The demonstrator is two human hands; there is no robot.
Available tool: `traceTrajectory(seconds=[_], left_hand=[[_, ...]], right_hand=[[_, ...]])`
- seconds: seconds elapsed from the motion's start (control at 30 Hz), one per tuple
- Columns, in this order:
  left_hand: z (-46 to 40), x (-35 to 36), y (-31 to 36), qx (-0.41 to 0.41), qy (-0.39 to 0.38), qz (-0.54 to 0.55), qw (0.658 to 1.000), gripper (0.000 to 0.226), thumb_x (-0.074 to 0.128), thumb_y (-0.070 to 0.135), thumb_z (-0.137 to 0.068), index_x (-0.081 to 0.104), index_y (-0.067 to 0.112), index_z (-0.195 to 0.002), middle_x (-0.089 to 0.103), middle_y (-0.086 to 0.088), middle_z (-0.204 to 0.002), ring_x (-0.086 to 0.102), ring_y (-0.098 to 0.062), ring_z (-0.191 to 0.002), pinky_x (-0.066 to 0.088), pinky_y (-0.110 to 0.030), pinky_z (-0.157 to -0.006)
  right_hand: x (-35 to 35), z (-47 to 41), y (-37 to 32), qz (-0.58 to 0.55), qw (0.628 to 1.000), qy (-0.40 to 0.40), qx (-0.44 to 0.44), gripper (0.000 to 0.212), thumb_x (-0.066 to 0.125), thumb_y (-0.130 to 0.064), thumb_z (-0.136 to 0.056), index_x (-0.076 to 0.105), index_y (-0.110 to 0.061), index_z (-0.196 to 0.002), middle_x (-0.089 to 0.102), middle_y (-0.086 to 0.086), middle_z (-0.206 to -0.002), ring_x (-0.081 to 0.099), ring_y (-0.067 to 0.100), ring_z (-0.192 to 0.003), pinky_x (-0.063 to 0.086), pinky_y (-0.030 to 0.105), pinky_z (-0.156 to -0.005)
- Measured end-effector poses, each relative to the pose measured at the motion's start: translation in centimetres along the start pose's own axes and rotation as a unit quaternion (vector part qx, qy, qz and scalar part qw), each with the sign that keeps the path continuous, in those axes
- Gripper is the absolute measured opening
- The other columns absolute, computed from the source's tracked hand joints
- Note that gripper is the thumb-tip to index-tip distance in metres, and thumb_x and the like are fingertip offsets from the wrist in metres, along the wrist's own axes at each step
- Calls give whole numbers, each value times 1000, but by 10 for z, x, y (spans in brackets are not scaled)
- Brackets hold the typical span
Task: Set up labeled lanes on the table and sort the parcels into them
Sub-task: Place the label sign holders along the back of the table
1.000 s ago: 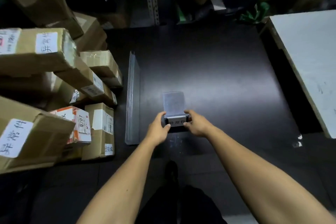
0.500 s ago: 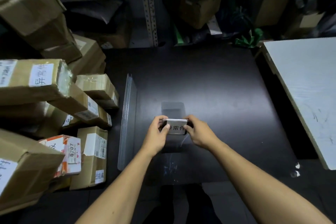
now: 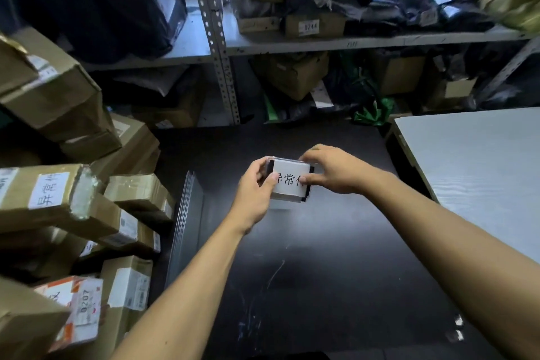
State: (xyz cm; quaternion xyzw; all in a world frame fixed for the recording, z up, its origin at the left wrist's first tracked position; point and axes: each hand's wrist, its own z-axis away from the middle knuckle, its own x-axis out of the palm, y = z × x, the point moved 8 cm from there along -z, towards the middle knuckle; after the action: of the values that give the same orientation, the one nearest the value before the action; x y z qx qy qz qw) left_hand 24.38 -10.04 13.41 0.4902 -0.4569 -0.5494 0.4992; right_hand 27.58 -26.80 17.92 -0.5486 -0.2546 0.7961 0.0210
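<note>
A clear acrylic sign holder with a white label [image 3: 290, 181] printed in black characters hangs above the dark table [image 3: 321, 257], lifted off its surface. My left hand [image 3: 255, 188] grips its left edge, thumb on the label's front. My right hand [image 3: 333, 171] pinches its right edge and top. Cardboard parcels [image 3: 58, 199] with white labels are piled at the table's left side. A stack of clear divider sheets [image 3: 187, 213] lies flat beside them.
A metal shelf rack [image 3: 222, 47] with boxes and dark bags stands behind the table. A white tabletop [image 3: 473, 172] adjoins on the right. A parcel marked 0207 [image 3: 79, 307] sits at the near left.
Both hands have lifted the sign holder off the table and tilted its label face toward me. The view has tipped upward, showing the shelves.
</note>
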Motion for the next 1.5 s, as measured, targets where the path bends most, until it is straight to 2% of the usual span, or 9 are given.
traceTrajectory(seconds=[0.2, 0.33, 0.47, 0.63, 0.87, 1.07, 1.23, 1.33, 1.5], left_hand=[[-21, 24, 18, 8, -17, 5, 1000, 45, 53, 11, -100, 44, 26, -142, 58, 5, -136, 55, -5, -125, 46, -28, -105], [-38, 30, 18, 1, -2, 6, 1000, 36, 55, 16, -100, 49, 34, -131, 64, 5, -127, 61, -8, -117, 51, -36, -101], [-59, 30, 25, 22, 46, 1, 999, 31, 56, 9, -98, 54, 30, -121, 66, -4, -122, 63, -19, -115, 51, -40, -100], [-96, 30, 31, 30, 105, 6, 994, 30, 55, 8, -98, 54, 34, -112, 66, -7, -121, 63, -22, -114, 51, -41, -101], [-155, 59, 42, 58, 107, 31, 992, 31, 57, 13, -99, 55, 42, -108, 67, -1, -118, 64, -13, -109, 50, -22, -86], [-187, 96, 38, 91, 101, 56, 989, 29, 57, 18, -98, 57, 45, -110, 73, 10, -106, 67, -3, -102, 52, -18, -79], [-211, 118, 31, 103, 96, 85, 986, 24, 59, 26, -92, 58, 44, -109, 74, 13, -106, 67, -4, -102, 53, -19, -81], [-222, 128, 29, 109, 94, 83, 986, 25, 57, 19, -95, 57, 37, -112, 74, 16, -104, 66, 0, -100, 52, -17, -80], [-226, 131, 25, 98, 99, 82, 987, 25, 59, 21, -93, 56, 35, -114, 74, 12, -106, 66, -6, -104, 52, -25, -87]], right_hand=[[-36, -2, 25, -82, 996, 40, 7, 26, 68, -38, -89, 64, -29, -114, 67, -9, -103, 59, 9, -90, 43, 24, -72], [-57, -7, 51, -109, 991, 74, 21, 22, 68, -37, -89, 65, -29, -110, 68, -9, -102, 60, 6, -89, 49, 27, -77], [-81, -14, 82, -121, 985, 118, 29, 19, 68, -33, -90, 64, -31, -108, 68, -10, -103, 60, 2, -89, 46, 20, -73], [-100, -25, 141, -88, 978, 176, 77, 27, 67, -32, -92, 64, -24, -118, 68, -5, -105, 58, 10, -87, 42, 26, -75], [-73, -56, 239, -21, 975, 151, 160, 31, 66, -26, -92, 61, -19, -122, 69, 6, -114, 62, 22, -94, 43, 28, -74], [-32, -93, 316, 0, 977, 108, 183, 31, 62, -20, -93, 58, -14, -124, 65, 9, -121, 62, 28, -103, 43, 30, -76], [-1, -120, 362, -14, 978, 70, 198, 22, 57, -15, -92, 61, -14, -114, 65, 10, -117, 62, 30, -102, 50, 37, -83], [9, -131, 380, -29, 977, 60, 202, 20, 56, -13, -90, 61, -14, -110, 66, 10, -114, 62, 28, -99, 49, 35, -80], [13, -145, 395, -43, 976, 67, 201, 29, 59, -15, -91, 61, -13, -120, 64, 11, -121, 61, 31, -108, 42, 30, -81]])
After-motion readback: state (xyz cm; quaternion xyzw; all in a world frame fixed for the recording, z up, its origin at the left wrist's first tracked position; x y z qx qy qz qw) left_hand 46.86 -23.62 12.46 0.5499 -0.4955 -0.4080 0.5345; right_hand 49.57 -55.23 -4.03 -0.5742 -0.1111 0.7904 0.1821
